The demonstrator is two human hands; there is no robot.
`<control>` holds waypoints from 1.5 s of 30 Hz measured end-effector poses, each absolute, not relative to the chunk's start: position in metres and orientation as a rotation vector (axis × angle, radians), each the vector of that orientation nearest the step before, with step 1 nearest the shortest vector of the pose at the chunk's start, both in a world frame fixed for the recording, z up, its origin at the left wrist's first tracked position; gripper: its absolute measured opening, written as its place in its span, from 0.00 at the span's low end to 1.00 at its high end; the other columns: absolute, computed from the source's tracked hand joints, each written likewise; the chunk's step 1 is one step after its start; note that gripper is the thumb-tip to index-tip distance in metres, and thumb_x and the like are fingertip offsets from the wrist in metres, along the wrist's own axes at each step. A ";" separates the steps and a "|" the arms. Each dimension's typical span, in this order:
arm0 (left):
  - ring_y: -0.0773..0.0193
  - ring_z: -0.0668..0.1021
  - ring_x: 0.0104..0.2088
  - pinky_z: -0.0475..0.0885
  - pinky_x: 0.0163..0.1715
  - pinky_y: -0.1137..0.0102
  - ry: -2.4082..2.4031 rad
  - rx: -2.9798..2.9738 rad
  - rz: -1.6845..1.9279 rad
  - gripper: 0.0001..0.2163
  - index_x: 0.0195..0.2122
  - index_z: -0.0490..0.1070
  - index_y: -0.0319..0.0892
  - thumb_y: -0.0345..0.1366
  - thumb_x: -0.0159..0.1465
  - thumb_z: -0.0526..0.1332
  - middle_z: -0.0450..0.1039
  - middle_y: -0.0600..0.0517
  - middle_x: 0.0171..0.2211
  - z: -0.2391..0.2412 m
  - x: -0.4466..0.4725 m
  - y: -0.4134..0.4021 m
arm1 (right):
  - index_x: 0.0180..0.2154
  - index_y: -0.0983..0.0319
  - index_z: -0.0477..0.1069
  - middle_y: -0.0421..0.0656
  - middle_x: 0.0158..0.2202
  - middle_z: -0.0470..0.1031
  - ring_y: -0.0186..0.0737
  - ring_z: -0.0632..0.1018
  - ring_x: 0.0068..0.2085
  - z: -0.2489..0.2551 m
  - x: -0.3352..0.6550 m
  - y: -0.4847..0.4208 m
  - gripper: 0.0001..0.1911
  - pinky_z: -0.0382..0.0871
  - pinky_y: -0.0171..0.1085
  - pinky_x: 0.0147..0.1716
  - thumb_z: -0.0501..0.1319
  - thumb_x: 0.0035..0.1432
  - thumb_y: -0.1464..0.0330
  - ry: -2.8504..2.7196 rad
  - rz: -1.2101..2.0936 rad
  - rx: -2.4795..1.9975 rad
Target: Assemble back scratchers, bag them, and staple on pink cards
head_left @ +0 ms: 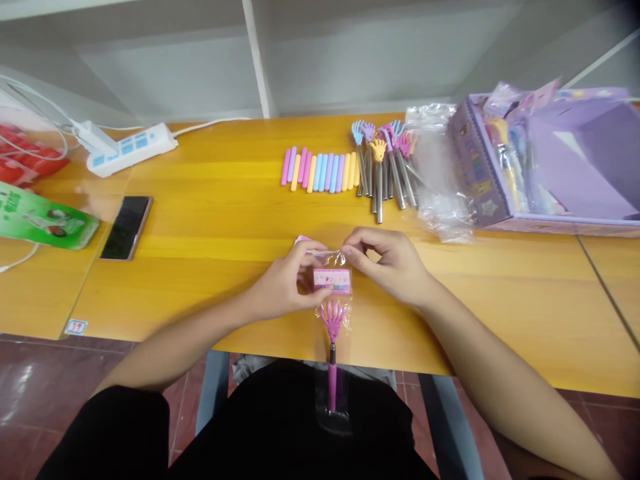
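Observation:
A clear plastic bag hangs over the table's front edge. Inside it lies a pink back scratcher, hand-shaped end upward, its handle over my lap. A pink printed card shows near the top of the bag. My left hand grips the bag's left side, thumb on the card's lower edge. At the top right corner, my right hand pinches the bag's edge between thumb and fingers. Another bit of pink card peeks out behind my left fingers, mostly hidden.
Beyond my hands lie a row of coloured handles, several metal-stemmed scratchers and stacked clear bags. A purple box with packed items stands right. Leftward are a phone, a power strip and a green box.

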State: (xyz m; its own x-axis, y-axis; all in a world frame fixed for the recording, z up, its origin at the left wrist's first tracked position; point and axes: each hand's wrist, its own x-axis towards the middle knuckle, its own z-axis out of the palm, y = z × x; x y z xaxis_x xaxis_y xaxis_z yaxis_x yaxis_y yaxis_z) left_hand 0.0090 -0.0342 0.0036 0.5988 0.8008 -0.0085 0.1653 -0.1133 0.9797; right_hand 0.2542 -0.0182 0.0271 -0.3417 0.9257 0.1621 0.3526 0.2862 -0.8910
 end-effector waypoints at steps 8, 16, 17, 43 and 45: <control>0.62 0.84 0.42 0.78 0.41 0.66 0.820 1.494 0.586 0.13 0.51 0.68 0.43 0.36 0.68 0.68 0.80 0.48 0.44 0.006 0.010 -0.027 | 0.32 0.59 0.74 0.41 0.29 0.73 0.38 0.72 0.31 0.029 0.258 -0.017 0.18 0.64 0.39 0.33 0.61 0.74 0.56 -1.919 1.042 -1.041; 0.60 0.84 0.48 0.79 0.48 0.64 0.751 1.520 0.721 0.16 0.56 0.70 0.45 0.33 0.69 0.67 0.78 0.44 0.53 -0.002 0.009 -0.023 | 0.29 0.59 0.70 0.40 0.29 0.69 0.37 0.70 0.31 0.026 0.255 -0.015 0.22 0.62 0.38 0.33 0.60 0.75 0.55 -1.941 0.992 -1.085; 0.60 0.84 0.48 0.79 0.49 0.64 0.743 1.526 0.745 0.15 0.55 0.71 0.44 0.32 0.69 0.67 0.78 0.44 0.54 -0.003 0.009 -0.024 | 0.31 0.59 0.70 0.39 0.29 0.69 0.37 0.69 0.31 0.025 0.255 -0.015 0.19 0.62 0.38 0.32 0.62 0.74 0.55 -1.919 1.001 -1.102; 0.66 0.83 0.35 0.80 0.36 0.69 0.835 1.332 0.754 0.15 0.46 0.68 0.44 0.42 0.68 0.72 0.80 0.50 0.41 0.003 0.007 -0.014 | 0.34 0.60 0.69 0.35 0.22 0.74 0.32 0.73 0.22 0.008 0.232 -0.022 0.22 0.68 0.33 0.22 0.69 0.66 0.49 -1.629 1.640 -1.101; 0.66 0.83 0.36 0.80 0.36 0.69 0.842 1.336 0.741 0.15 0.46 0.68 0.44 0.42 0.68 0.72 0.80 0.50 0.41 0.003 0.006 -0.014 | 0.35 0.60 0.69 0.35 0.23 0.74 0.32 0.73 0.22 0.007 0.232 -0.022 0.22 0.68 0.33 0.22 0.69 0.66 0.49 -1.621 1.656 -1.096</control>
State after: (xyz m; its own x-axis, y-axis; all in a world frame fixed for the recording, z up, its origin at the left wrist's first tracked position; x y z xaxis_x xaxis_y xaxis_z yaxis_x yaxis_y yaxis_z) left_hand 0.0065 -0.0142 0.0028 0.5153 0.8519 -0.0934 0.0148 0.1001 0.9949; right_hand 0.2321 -0.0219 0.0066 -0.5012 0.8501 -0.1615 0.1433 -0.1025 -0.9843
